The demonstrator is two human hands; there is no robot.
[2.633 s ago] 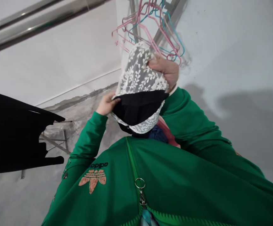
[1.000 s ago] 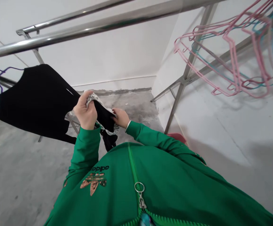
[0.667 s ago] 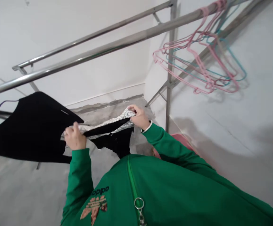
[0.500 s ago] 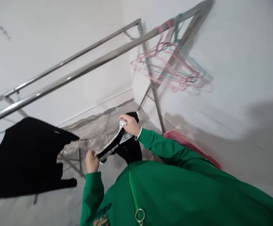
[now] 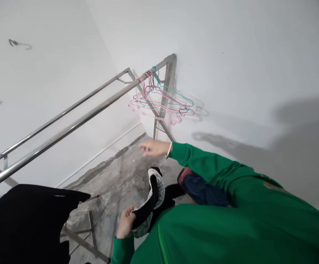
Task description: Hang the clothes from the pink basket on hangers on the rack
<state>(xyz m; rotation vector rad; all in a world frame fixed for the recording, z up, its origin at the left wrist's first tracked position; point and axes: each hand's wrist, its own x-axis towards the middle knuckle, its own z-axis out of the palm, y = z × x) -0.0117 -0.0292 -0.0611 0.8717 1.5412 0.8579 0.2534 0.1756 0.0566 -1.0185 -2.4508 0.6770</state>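
My left hand [image 5: 125, 222] pinches one end of a black garment [image 5: 155, 194] with a white, lace-like band. From that hand the garment curves up and droops in front of my body, partly hidden by my green jacket. My right hand [image 5: 156, 148] is raised above the garment, apart from it, with nothing in it. Its fingers point left, a little apart and slightly blurred. Pink and teal clothes hangers [image 5: 162, 104] hang on the metal rail beyond it, and the hand does not touch them.
The metal drying rack [image 5: 79, 128] stretches from lower left to the wall corner. A black garment [image 5: 24, 223] hangs at lower left. Beside my right sleeve, a pink basin [image 5: 181, 174] contains dark blue cloth [image 5: 200, 190]. A metal hook [image 5: 13, 42] is on the wall.
My right hand has let go of the garment and moved up towards the hangers. That end of the garment has dropped. The view has tilted up and right, and blue cloth now shows in the basin.
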